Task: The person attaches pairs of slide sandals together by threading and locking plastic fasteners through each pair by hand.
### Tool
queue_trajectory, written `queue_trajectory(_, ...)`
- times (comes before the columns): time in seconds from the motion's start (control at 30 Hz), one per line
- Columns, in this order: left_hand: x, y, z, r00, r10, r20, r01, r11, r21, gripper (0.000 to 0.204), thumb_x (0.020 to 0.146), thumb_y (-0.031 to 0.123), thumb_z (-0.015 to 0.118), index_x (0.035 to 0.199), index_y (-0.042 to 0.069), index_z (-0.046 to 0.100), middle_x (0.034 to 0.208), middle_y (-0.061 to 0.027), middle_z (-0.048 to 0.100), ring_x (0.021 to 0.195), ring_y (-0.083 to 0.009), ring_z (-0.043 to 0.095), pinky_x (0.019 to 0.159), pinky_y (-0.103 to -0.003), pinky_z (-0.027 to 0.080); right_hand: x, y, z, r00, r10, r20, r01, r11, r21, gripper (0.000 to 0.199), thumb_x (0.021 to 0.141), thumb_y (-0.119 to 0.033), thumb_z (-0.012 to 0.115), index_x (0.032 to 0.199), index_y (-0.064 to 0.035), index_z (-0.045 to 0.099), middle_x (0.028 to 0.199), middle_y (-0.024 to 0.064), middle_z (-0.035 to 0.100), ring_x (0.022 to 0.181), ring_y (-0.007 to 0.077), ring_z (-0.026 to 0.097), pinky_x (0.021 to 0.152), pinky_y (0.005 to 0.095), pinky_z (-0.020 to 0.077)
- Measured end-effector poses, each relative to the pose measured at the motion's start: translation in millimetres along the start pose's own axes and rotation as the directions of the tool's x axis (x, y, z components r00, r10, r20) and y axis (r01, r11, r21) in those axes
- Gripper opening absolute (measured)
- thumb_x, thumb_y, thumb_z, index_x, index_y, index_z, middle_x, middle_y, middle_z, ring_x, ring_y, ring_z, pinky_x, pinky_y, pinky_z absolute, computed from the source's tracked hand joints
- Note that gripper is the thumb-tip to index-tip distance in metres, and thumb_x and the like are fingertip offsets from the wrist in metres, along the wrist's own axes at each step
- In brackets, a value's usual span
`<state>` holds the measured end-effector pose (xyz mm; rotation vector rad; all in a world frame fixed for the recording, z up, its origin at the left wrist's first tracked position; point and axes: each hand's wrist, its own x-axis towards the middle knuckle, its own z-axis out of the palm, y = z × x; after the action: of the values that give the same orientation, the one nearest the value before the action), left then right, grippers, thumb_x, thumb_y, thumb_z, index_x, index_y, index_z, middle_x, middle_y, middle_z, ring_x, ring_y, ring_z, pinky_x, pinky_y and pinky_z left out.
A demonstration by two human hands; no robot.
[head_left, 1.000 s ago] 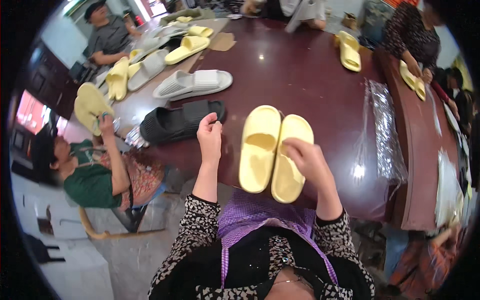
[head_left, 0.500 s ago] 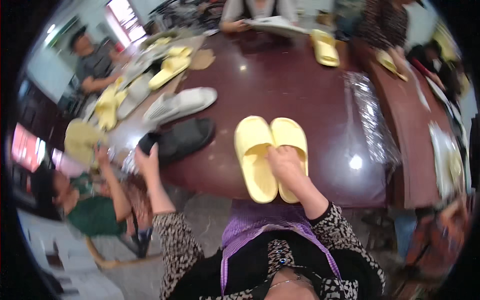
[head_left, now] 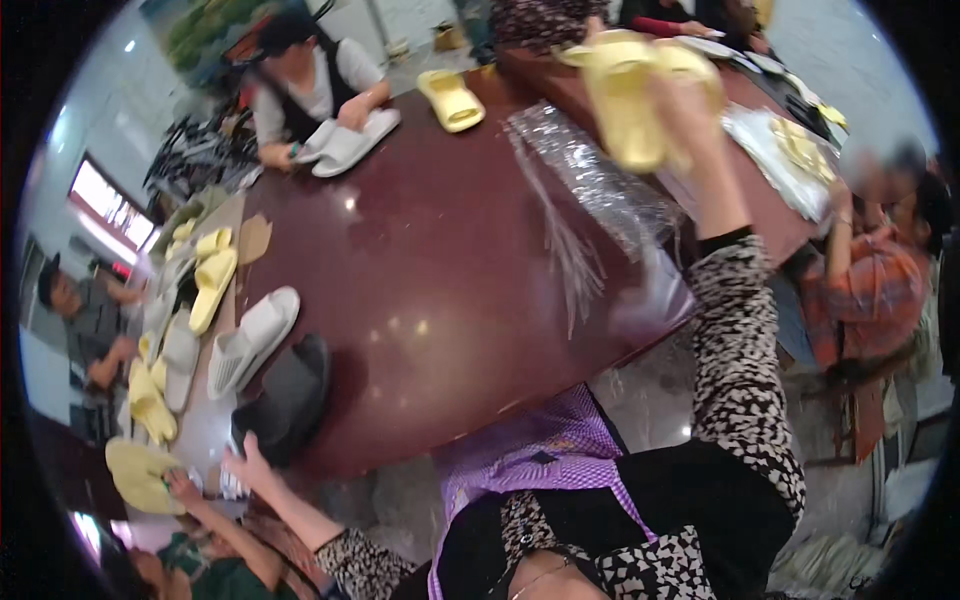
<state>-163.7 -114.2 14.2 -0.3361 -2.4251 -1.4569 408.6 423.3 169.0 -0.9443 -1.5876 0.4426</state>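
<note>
A pair of yellow slippers (head_left: 625,100) is up at the far right, over the side table, gripped by my right hand (head_left: 690,110) with that arm stretched out. Part of the pair is blurred. At the table's left edge lies a black slipper (head_left: 285,395), or perhaps a pair, seen tilted. My left hand (head_left: 258,468) is at its near end, fingers partly closed on it. Just beyond lies a light grey slipper pair (head_left: 254,340).
Crumpled clear plastic wrap (head_left: 600,190) covers the right of the dark red table (head_left: 420,290). A yellow slipper (head_left: 450,100) sits at its far edge. Yellow and grey slippers (head_left: 205,285) line the left side. Across, a person handles a grey pair (head_left: 355,142); others sit left and right.
My right hand has lifted the yellow slippers off the table's front edge and carried them far right. My view has turned right; my left hand stays by the black slipper.
</note>
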Motion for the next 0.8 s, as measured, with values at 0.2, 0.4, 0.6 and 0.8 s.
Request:
queue_trajectory(0.2,-48.7,56.5,38.1,0.972,-0.15,0.179,0.219,0.847,-0.483,0.069,0.076,0.021,0.071,0.134,-0.001,0.04,0.116,-0.0142,0.054,0.099,-0.0209,0.054,0.087,-0.032,0.043,-47.1,-59.2,24.5,0.923,-0.236,0.303,0.304,0.932,-0.199,0.032,0.09,-0.021,0.055,0.114,0.0001,0.061,0.097,0.0094,0.067,0.082,0.0161,0.062,0.075,0.0289,0.0499)
queue_trajectory(0.4,-103.9,120.7,91.9,0.968,-0.037,0.248,0.185,0.771,-0.609,0.064,0.081,0.012,0.067,0.136,0.001,0.037,0.11,-0.0117,0.055,0.098,-0.0159,0.053,0.083,-0.029,0.046,-185.6,-81.6,110.2,0.565,-0.094,0.82,-0.278,0.914,0.296,0.05,0.089,-0.017,0.059,0.133,0.0013,0.044,0.119,0.0152,0.06,0.102,0.0212,0.06,0.085,0.0314,0.0495)
queue_trajectory(0.6,-156.5,157.0,100.3,0.95,0.072,0.305,0.129,0.797,-0.59,0.059,0.083,0.003,0.063,0.136,0.001,0.036,0.115,-0.0155,0.051,0.101,-0.0173,0.052,0.085,-0.028,0.046,-254.7,-96.3,163.9,0.653,0.102,0.75,-0.646,0.593,0.481,0.037,0.092,-0.019,0.054,0.12,0.0052,0.049,0.106,0.009,0.062,0.096,0.0166,0.058,0.085,0.0309,0.0471)
queue_trajectory(0.8,-149.3,139.5,84.3,0.944,0.185,0.272,-0.037,0.881,-0.472,0.061,0.079,-0.004,0.061,0.135,-0.001,0.036,0.123,-0.0141,0.046,0.107,-0.02,0.049,0.094,-0.032,0.041,-249.8,-76.0,152.1,0.717,0.185,0.672,-0.595,0.664,0.452,0.03,0.094,-0.019,0.05,0.112,0.0052,0.054,0.099,0.0048,0.061,0.091,0.012,0.056,0.083,0.0281,0.0453)
